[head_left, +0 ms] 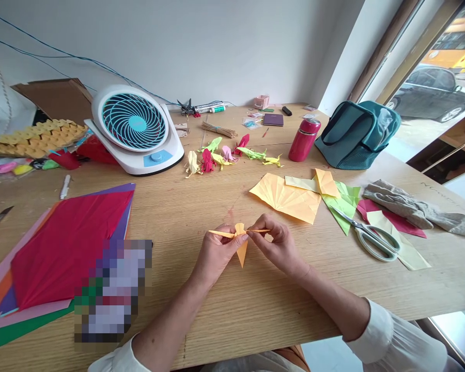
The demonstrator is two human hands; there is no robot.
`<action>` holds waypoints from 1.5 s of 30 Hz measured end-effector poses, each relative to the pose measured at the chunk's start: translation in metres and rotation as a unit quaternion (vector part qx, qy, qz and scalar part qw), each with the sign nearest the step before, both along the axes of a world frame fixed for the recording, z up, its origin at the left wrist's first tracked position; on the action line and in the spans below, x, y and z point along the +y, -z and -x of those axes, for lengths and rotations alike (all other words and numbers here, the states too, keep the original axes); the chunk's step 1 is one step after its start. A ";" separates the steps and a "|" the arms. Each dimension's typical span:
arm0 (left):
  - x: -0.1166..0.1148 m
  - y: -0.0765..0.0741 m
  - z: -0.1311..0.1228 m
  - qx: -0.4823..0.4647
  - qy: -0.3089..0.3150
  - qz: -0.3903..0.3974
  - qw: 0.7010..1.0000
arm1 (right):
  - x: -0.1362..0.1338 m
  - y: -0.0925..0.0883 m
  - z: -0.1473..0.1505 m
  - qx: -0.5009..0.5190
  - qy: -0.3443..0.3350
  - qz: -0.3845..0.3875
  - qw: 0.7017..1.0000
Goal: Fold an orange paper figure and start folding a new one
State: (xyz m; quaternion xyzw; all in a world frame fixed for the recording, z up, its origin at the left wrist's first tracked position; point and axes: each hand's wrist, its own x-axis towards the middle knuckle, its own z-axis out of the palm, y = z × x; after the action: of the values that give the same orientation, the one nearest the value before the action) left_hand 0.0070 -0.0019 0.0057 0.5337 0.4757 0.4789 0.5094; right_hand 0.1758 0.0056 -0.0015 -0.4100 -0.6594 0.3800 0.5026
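Both my hands pinch a small folded orange paper figure [241, 243] just above the wooden table [201, 206]. My left hand [216, 253] is closed on its left side, where a thin point sticks out leftward. My right hand [278, 247] is closed on its right side, with another thin point running over the fingers. The figure's pointed tip hangs down between the hands. A creased orange sheet [290, 196] lies just beyond my right hand.
A stack of coloured paper sheets [65, 243] lies at left. Scissors [372, 235] rest on paper scraps at right, near a grey cloth [414, 209]. Several folded paper figures [228, 155], a desk fan [134, 126], a red bottle [304, 138] and a teal bag [356, 134] stand farther back.
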 end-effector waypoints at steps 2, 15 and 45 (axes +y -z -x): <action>0.001 0.002 0.000 0.009 -0.007 -0.009 1.000 | 0.000 0.001 -0.001 0.006 -0.005 0.009 1.000; -0.002 -0.006 -0.003 -0.055 0.002 0.059 0.997 | -0.001 -0.002 0.000 0.006 -0.008 0.025 1.000; -0.001 -0.015 -0.004 -0.063 0.031 0.110 0.992 | 0.005 0.003 0.000 0.123 -0.088 0.178 0.972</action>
State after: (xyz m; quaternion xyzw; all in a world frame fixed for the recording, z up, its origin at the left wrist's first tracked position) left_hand 0.0106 -0.0032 0.0205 0.4582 0.4755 0.4402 0.6084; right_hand 0.1761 0.0105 -0.0048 -0.3831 -0.5477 0.5815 0.4638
